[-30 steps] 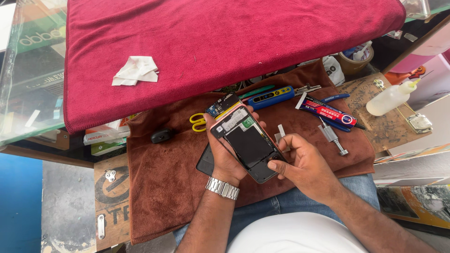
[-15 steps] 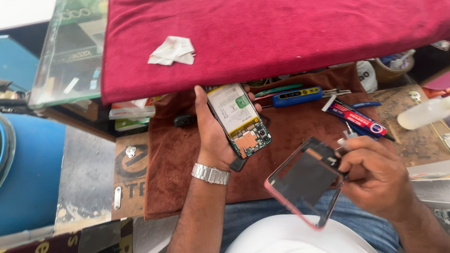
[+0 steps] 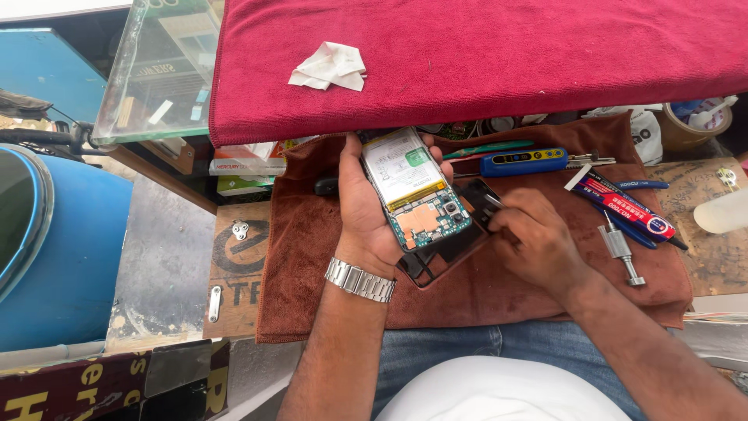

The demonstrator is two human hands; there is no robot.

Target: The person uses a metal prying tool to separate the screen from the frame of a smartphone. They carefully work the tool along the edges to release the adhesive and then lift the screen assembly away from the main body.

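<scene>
I see the opened phone point(image 3: 417, 195), battery and circuit board facing up, gripped in my left hand point(image 3: 366, 214) above the brown towel's point(image 3: 312, 257) middle, near its far edge. My right hand point(image 3: 534, 242) is closed on the detached back cover point(image 3: 448, 249), which lies just under the phone on the towel. Toward the towel's right edge sit a blue screwdriver point(image 3: 522, 162), a glue tube point(image 3: 623, 206) and a metal tool point(image 3: 621, 251). A crumpled tissue point(image 3: 329, 66) lies on the red cloth point(image 3: 506, 54) beyond.
</scene>
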